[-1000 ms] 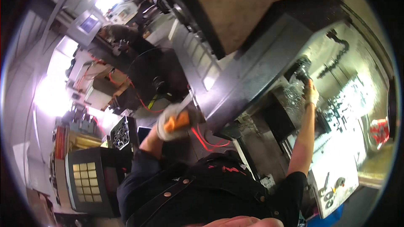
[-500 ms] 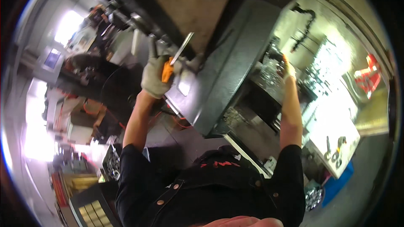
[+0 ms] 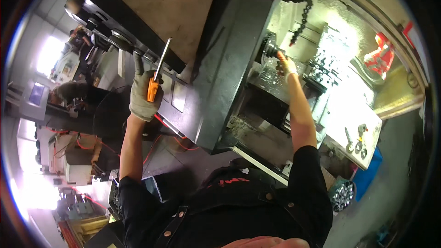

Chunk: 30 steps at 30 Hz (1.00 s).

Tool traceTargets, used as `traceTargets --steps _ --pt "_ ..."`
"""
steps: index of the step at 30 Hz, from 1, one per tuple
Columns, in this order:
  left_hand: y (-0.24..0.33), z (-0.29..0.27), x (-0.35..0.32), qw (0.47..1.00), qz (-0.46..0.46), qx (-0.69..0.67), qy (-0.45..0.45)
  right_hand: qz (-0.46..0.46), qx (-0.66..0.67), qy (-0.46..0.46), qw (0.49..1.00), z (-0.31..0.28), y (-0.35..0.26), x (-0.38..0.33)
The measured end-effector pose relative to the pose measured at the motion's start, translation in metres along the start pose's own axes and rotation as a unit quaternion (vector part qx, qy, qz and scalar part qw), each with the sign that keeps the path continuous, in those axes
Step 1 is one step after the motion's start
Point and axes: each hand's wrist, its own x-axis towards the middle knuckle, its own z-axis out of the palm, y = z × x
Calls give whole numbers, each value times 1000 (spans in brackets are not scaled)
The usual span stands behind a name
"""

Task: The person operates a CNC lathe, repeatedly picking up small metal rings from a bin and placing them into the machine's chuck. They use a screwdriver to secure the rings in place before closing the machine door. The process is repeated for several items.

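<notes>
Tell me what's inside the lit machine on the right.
A black jointed hose and the right hand at a dark round part. The hand covers some of that part; the dark panel hides whatever lies behind it.

Matt cloth glove (image 3: 141, 100), orange plastic-looking handle (image 3: 152, 91), shiny metal shaft (image 3: 162, 59), semi-gloss dark metal panel (image 3: 220, 64).
</notes>
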Motion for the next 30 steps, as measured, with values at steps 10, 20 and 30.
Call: traceTargets --steps 10,20,30 --pt "30 10 -15 995 -3 105 0 74 64 -344 934 45 57 -257" --pt "28 -11 -13 992 108 71 -4 28 -48 -321 945 99 64 -397" --pt "31 -11 -148 973 89 -205 -59 46 2 -152 987 76 63 -446"
